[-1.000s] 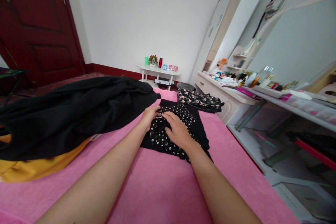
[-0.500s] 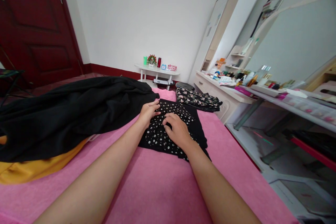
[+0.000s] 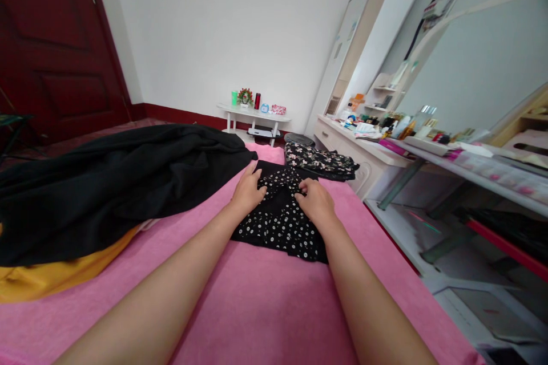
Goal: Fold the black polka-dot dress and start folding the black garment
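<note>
A black garment with white dots (image 3: 280, 229) lies in a rough rectangle on the pink bed cover (image 3: 248, 302), over plain black cloth. My left hand (image 3: 249, 189) is at its left edge, fingers closed on the dotted fabric near the far side. On the opposite side, my right hand (image 3: 315, 202) has curled fingers and thumb pinching the same garment. Between the hands the upper layer is bunched, and a plain dark patch shows below it. Some fingertips are hidden by the hands and cloth.
A large black cloth (image 3: 128, 182) lies heaped at left over a yellow garment (image 3: 72, 271). Beyond the dotted garment sits a folded floral garment (image 3: 319, 159). A dressing table (image 3: 338, 130) crowded with bottles stands at right; a low white table (image 3: 257, 116) is by the wall.
My hands have moved apart, the right one farther right and away from me. The garment's upper layer has been drawn away from me, and its shape has shifted.
</note>
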Available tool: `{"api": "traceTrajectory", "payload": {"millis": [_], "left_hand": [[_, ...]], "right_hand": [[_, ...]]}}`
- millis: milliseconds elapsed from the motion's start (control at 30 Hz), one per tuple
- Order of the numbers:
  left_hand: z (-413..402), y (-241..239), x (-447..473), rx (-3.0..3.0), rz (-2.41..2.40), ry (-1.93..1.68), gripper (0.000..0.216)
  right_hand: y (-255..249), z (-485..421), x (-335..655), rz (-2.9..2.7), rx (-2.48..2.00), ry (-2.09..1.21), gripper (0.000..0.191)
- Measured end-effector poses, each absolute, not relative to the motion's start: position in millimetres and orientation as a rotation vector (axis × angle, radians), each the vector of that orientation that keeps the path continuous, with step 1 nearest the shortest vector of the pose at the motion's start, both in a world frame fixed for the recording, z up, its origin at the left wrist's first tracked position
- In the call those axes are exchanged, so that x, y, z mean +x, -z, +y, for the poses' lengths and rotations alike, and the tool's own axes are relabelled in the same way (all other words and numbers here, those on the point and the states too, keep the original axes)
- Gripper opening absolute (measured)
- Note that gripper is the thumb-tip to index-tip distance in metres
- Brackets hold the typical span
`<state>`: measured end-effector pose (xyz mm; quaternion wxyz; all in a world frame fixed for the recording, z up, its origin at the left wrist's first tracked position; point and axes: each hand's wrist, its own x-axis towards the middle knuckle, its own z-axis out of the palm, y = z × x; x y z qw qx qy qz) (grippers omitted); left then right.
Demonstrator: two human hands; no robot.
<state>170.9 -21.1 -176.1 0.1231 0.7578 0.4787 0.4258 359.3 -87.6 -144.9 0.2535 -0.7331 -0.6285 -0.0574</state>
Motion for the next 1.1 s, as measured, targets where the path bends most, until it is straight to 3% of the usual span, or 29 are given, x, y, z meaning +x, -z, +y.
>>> {"api": "traceTrajectory", "payload": {"millis": [167, 300, 433, 667, 1100], "left_hand": [[-39, 156, 174, 2.479, 1.318, -1.280, 0.017], [-47, 150, 178, 2.600, 1.249, -1.027, 0.024], [-48, 156, 181, 2.589, 1.332, -0.895, 0.025], [-52, 164, 186, 2.597, 1.408, -0.893, 0.032], [-46, 172, 195, 2.347, 1.577, -1.027, 0.021]], "right_hand": [[145, -87, 361, -1.731, -1.949, 0.116, 0.009], [147, -87, 355, -1.851, -1.716, 0.093, 0.017], [148, -87, 350, -1.822, -1.805, 0.057, 0.009], [154, -89, 345, -1.742, -2.067, 0.179, 0.025], [163, -88, 337, -1.695, -2.101, 0.393, 0.012]]}}
